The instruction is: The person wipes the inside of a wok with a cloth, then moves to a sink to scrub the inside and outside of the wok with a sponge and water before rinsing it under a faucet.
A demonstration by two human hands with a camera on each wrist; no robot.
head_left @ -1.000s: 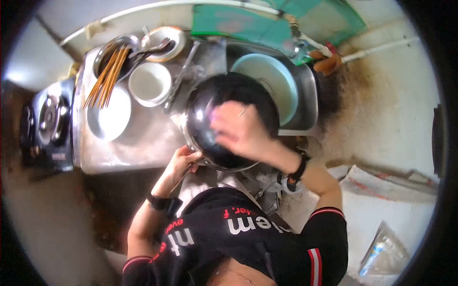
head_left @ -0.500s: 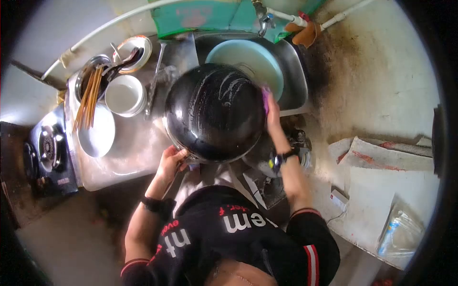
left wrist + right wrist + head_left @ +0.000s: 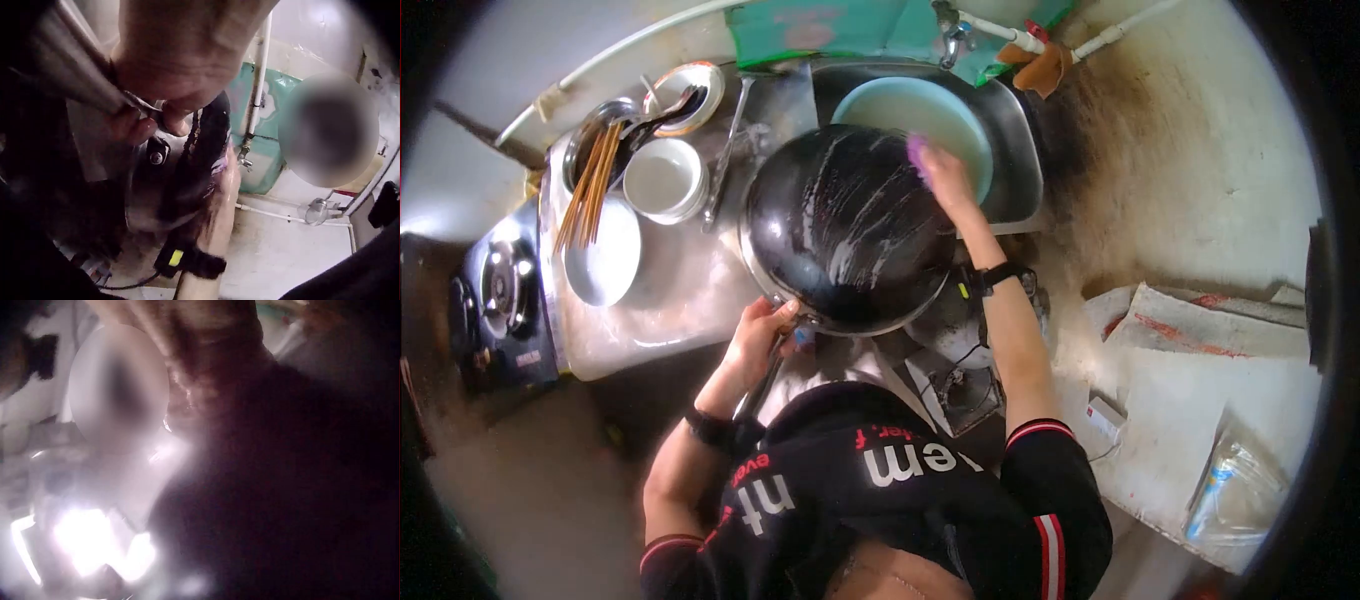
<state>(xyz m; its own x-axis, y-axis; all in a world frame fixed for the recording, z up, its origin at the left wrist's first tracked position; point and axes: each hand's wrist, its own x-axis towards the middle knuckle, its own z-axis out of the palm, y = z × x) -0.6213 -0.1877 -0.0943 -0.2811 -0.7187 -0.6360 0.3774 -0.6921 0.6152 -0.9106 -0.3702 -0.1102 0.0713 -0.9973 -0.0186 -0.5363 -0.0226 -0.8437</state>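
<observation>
A dark wok [image 3: 850, 225], its rounded outside facing up and streaked with whitish suds, is tilted in front of the sink. My left hand [image 3: 757, 335] grips its handle close to the rim; in the left wrist view the fingers of that hand [image 3: 156, 119] curl round the handle beside a riveted bracket. At the wok's far right edge my right hand [image 3: 952, 185] holds a purple scrubber [image 3: 918, 160] against the surface. The right wrist view is dark and blurred, showing only part of the right hand [image 3: 194, 362].
Behind the wok, a light blue basin [image 3: 960, 125] of cloudy water sits in the metal sink [image 3: 1022, 170]. Left on the counter [image 3: 680, 310] are white bowls [image 3: 662, 178], chopsticks [image 3: 590, 190] and a long metal utensil [image 3: 728, 155]. A black stove [image 3: 510, 300] stands far left, a faucet [image 3: 952, 45] above the basin.
My right hand has moved from over the wok's middle to its right side, then up along the far right edge. Whitish streaks now show on the wok. My left hand keeps its grip.
</observation>
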